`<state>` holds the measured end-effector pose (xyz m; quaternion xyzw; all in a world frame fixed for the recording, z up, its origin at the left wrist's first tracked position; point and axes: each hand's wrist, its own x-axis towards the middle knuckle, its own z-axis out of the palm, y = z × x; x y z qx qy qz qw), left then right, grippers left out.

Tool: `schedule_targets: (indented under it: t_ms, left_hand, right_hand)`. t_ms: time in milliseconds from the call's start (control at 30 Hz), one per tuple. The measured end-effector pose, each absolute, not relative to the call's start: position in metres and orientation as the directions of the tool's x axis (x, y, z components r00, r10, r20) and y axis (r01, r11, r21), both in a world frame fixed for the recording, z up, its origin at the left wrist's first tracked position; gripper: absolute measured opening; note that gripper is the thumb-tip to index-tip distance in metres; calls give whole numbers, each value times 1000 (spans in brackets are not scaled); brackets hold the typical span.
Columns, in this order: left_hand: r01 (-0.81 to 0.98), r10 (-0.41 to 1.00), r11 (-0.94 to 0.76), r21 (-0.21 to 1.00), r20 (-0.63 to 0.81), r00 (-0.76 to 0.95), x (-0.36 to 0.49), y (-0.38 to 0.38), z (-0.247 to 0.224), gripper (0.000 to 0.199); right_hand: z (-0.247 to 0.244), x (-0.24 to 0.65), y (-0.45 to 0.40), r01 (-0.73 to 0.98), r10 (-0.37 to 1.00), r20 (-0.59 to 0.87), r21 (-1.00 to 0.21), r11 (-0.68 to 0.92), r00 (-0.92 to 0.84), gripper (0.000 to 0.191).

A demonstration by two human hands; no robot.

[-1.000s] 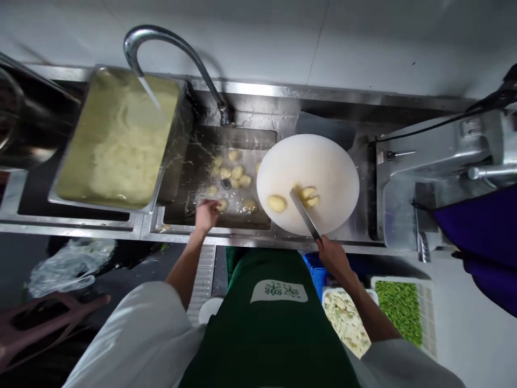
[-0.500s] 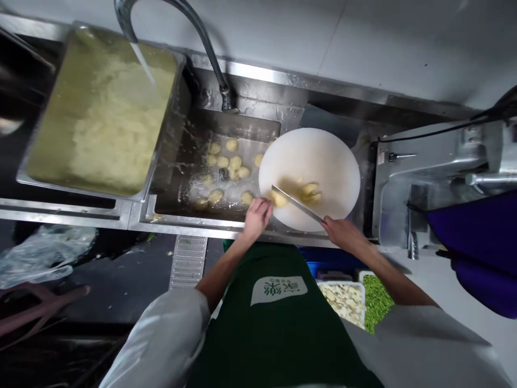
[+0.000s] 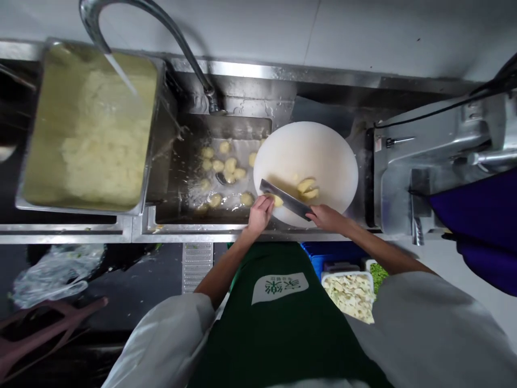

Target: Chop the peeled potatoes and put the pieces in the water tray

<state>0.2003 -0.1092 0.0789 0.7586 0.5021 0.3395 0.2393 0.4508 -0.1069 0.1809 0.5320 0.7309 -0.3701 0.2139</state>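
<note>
A round white cutting board (image 3: 315, 145) lies over the right part of the sink. My right hand (image 3: 325, 217) is closed round the handle of a cleaver (image 3: 288, 201), whose blade slants up and left across the board. Beside the blade, at the board's left edge, my left hand (image 3: 260, 213) grips a peeled potato (image 3: 277, 200) with its fingers bent. Several cut potato pieces (image 3: 307, 188) lie right of the blade. Peeled whole potatoes (image 3: 230, 165) sit in the wet sink basin (image 3: 242, 126), left of the board.
A deep metal pan (image 3: 152, 137) of water and cut potato stands left, under a running faucet (image 3: 177, 35). Right is a metal machine (image 3: 436, 140) with a purple cloth (image 3: 480, 215). Below are a white tub of pale slices (image 3: 351, 293) and chopped greens (image 3: 378, 276).
The cleaver's blade has turned to show more of its flat side and now lies closer to my left hand. My left fingers have come onto the potato. The whole view has shifted slightly.
</note>
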Motion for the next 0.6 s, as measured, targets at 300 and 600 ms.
schedule_targets:
  t_ms: [300, 600]
  left_hand:
    - [564, 955, -290, 773, 201, 217, 168, -89, 87, 21]
    - [470, 843, -380, 797, 89, 531, 195, -72, 71, 44]
  right_hand:
    - [224, 455, -145, 991, 759, -637, -61, 120, -132, 36]
    - [164, 444, -193, 996, 730, -684, -60, -60, 2, 31]
